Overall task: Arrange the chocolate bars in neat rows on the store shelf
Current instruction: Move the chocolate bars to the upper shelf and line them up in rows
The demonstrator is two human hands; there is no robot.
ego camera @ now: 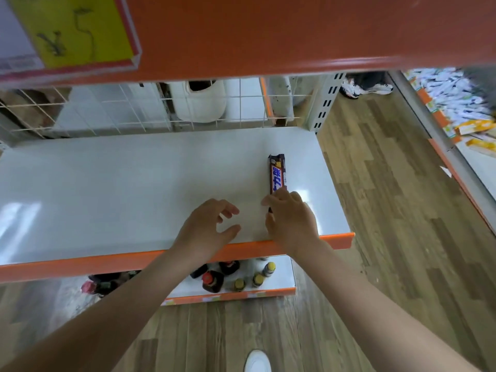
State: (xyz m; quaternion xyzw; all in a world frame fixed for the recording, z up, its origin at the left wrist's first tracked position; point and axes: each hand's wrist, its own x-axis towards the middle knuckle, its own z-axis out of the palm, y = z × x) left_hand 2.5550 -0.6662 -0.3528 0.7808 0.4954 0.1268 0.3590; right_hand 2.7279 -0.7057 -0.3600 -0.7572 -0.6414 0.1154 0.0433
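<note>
Store aisle, wood floor, white shelf (134, 183) with orange lip. Right hand (292, 221) at 5 o'clock on the shelf, grip closed around the near end of one chocolate bar (277, 174), lying flat and pointing toward 12. Left hand (209, 226) just beside at 9 o'clock of it, grip wide, fingers loosely curled, holding nothing. Bottles (228, 277) on the lower shelf at 6 o'clock. Barely begun, by the look: first bar being set, no row formed, no other bars in sight.
</note>
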